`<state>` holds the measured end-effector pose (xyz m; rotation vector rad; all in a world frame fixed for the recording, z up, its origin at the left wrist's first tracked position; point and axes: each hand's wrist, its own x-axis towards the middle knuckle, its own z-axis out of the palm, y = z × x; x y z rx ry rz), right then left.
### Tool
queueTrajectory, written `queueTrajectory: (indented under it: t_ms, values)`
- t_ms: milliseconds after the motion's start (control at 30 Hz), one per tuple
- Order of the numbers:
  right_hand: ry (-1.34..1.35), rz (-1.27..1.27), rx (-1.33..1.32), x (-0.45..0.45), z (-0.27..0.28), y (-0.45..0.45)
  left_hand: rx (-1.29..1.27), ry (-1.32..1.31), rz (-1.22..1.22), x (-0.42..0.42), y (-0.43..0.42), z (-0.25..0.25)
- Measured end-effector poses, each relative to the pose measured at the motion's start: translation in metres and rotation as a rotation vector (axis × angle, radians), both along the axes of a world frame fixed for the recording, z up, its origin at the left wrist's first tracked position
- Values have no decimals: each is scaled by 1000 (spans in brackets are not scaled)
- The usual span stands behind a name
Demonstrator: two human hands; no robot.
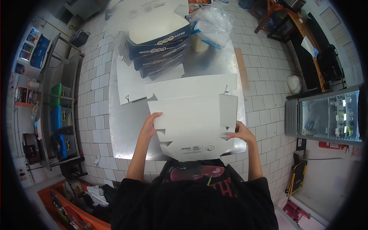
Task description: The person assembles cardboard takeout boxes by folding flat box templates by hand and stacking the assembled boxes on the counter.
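Note:
A white cardboard box blank [191,122] lies before me at the near side of the metal table, its inner face up. Slots and tabs are cut along its sides, and small print shows near its close edge. My left hand [151,122] grips the left edge, thumb on top and the other fingers hidden beneath. On the opposite edge, my right hand [242,133] holds the blank the same way, near a folded-up side flap [229,110]. Farther off stands a stack of dark blue folded boxes [159,51] with white lettering.
Another flat white blank [132,86] lies partly under the stack. A clear plastic bag [212,21] sits at the back right of the steel table [126,130]. Shelving [63,103] stands to the left, a glass-fronted fridge [329,115] to the right, and an orange crate [73,207] at lower left.

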<state>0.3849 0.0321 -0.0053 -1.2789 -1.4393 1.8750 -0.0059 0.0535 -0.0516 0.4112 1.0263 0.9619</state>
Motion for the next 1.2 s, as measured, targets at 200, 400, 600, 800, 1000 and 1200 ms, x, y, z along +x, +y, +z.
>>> queueTrajectory:
  t_ms: [200,400,600,800,1000,1200]
  values:
    - [-104,-164,-95,-27,23,-21,-11,-404,8,-16,-28,-15]
    - [-123,-229,-83,-28,19,-30,-106,207,-252,25,-43,17]
    - [-1084,-93,423,-79,1,-40,-14,612,-246,52,-65,50]
    - [-1176,-217,357,-127,-5,-49,240,893,-183,75,-77,34]
    - [-1191,-256,698,-145,17,-68,108,1185,261,118,-77,-46]
    - [-777,-328,454,-54,-47,-43,69,796,-432,34,-61,-6]
